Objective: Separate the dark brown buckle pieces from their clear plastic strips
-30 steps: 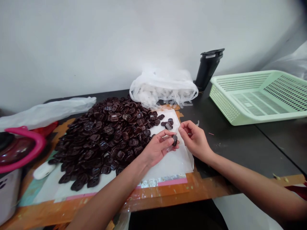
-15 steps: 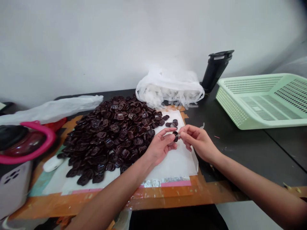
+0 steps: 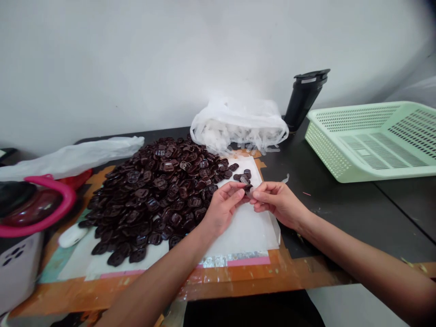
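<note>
My left hand [image 3: 222, 205] pinches a small dark brown plastic buckle [image 3: 248, 187] between thumb and fingertips. From the right, my right hand [image 3: 279, 202] grips a small translucent strip [image 3: 250, 195] that meets the buckle; whether it passes through a slot is too small to tell. Just beyond the fingers lie a few loose buckles [image 3: 247, 173], with a clear piece [image 3: 244, 180] among them. Left of my hands rises a large heap of the same glossy slotted buckles [image 3: 153, 195], resting on white paper [image 3: 235, 236].
Behind the heap, a white plastic bag [image 3: 238, 116] spills translucent strips. A black tumbler [image 3: 304, 97] and a pale green basket [image 3: 371, 175] stand at right. On the left are a phone [image 3: 20, 268], a white oval object [image 3: 72, 235] and a pink-handled item [image 3: 51, 218].
My right hand has turned, its fingers curling lower around the strip. The buckle in my left hand has tilted flatter, and both hands are still together.
</note>
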A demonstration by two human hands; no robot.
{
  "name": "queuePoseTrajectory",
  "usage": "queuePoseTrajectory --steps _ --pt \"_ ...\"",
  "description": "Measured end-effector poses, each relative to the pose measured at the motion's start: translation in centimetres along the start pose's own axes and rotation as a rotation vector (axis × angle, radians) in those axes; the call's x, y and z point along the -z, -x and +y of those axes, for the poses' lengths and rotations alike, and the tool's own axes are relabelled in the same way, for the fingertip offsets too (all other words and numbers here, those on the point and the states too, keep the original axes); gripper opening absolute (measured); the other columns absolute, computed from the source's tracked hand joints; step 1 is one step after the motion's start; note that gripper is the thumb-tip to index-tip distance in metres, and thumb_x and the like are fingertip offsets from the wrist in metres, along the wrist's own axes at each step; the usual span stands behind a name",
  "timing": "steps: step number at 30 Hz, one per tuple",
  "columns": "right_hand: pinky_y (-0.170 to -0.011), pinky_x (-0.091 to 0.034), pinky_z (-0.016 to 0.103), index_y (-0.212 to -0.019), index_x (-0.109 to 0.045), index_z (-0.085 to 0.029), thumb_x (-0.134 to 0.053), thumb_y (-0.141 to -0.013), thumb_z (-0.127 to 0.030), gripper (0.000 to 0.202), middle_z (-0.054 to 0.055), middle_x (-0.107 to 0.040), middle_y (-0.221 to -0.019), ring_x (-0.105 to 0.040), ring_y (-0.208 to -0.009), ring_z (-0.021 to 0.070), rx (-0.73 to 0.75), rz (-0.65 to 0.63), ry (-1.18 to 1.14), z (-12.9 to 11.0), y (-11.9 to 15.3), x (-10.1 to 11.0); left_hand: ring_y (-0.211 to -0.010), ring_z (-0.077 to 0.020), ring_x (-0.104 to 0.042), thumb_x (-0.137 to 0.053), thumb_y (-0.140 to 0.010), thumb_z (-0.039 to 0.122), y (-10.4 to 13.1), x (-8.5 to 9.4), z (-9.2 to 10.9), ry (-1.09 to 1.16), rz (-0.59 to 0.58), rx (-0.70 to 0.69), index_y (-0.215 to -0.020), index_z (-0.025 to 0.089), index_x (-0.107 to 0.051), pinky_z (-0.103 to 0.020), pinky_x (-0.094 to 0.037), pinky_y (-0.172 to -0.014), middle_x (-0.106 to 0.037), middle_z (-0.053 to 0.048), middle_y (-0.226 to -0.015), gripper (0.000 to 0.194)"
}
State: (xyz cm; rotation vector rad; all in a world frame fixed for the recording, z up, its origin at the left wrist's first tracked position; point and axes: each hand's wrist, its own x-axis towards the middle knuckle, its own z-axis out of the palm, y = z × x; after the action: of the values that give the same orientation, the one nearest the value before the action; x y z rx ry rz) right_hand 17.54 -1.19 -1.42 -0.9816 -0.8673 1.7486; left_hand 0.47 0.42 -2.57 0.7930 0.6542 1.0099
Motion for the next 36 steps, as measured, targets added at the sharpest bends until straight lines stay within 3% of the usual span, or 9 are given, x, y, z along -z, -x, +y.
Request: queuePoseTrajectory --steps 6,12,25,29,33,36 --pt "-0.055 -0.055 0.017 -0.067 -0.065 -0.014 -0.081 -0.067 -0.026 0.02 0.002 -0.069 -0.066 -0.062 -0.051 0.0067 -0.077 -0.019 -0.027 0.2 -0.3 0.4 -0.086 -0.0133 -0.063 -0.074 -0.073 0.019 0.1 -0.2 -0.3 -0.121 -0.012 -0.101 -0.084 0.015 -0.066 -0.028 -0.047 -0.084 -0.069 -0.005 -0.096 0.014" --pt "-0.055 -0.055 0.017 -0.071 -0.063 -0.015 -0.077 -0.071 -0.029 0.02 -0.002 -0.062 -0.065 -0.057 -0.051 0.0045 -0.104 -0.125 -0.108 0.2 -0.3 0.5 -0.098 -0.0162 -0.063 -0.072 -0.075 0.016 0.1 -0.1 -0.2 -0.248 -0.055 -0.226 -0.083 0.016 -0.064 -0.033 -0.045 -0.093 -0.069 -0.006 -0.105 0.011" --pt "-0.051 -0.053 0.017 -0.077 -0.06 -0.018 -0.076 -0.072 -0.031 0.022 -0.004 -0.054 -0.065 -0.05 -0.052 0.0052 -0.042 -0.089 -0.069 0.7 -0.3 0.2 -0.101 -0.0195 -0.063 -0.07 -0.076 0.017 0.4 -0.5 0.0 -0.288 -0.059 -0.243 -0.082 0.016 -0.064 -0.037 -0.044 -0.096 -0.068 -0.009 -0.111 0.008" --pt "-0.051 -0.051 0.018 -0.084 -0.058 -0.019 -0.076 -0.071 -0.03 0.025 -0.006 -0.052 -0.063 -0.048 -0.052 0.0055 0.07 -0.03 0.016 0.8 -0.2 0.1 -0.103 -0.0218 -0.062 -0.067 -0.079 0.022 0.7 -0.6 0.5 -0.394 -0.07 -0.263 -0.083 0.016 -0.066 -0.039 -0.044 -0.095 -0.068 -0.011 -0.11 0.007" --pt "-0.047 -0.048 0.019 -0.099 -0.056 -0.023 -0.072 -0.076 -0.03 0.029 -0.007 -0.047 -0.06 -0.045 -0.053 0.0077 0.234 -0.018 0.191 0.7 0.1 -0.2 -0.1 -0.0231 -0.061 -0.063 -0.082 0.028 0.6 -0.3 0.8 -0.588 0.013 -0.309 -0.076 0.018 -0.07 -0.04 -0.041 -0.096 -0.069 -0.009 -0.104 0.014" --pt "-0.045 -0.045 0.02 -0.094 -0.059 -0.02 -0.067 -0.08 -0.032 0.021 -0.006 -0.046 -0.061 -0.043 -0.052 0.0084 0.32 -0.017 0.372 0.6 0.3 -0.4 -0.096 -0.0236 -0.06 -0.069 -0.077 0.027 0.4 -0.1 1.0 -0.64 0.062 -0.339 -0.071 0.02 -0.072 -0.04 -0.04 -0.095 -0.069 -0.008 -0.095 0.009"
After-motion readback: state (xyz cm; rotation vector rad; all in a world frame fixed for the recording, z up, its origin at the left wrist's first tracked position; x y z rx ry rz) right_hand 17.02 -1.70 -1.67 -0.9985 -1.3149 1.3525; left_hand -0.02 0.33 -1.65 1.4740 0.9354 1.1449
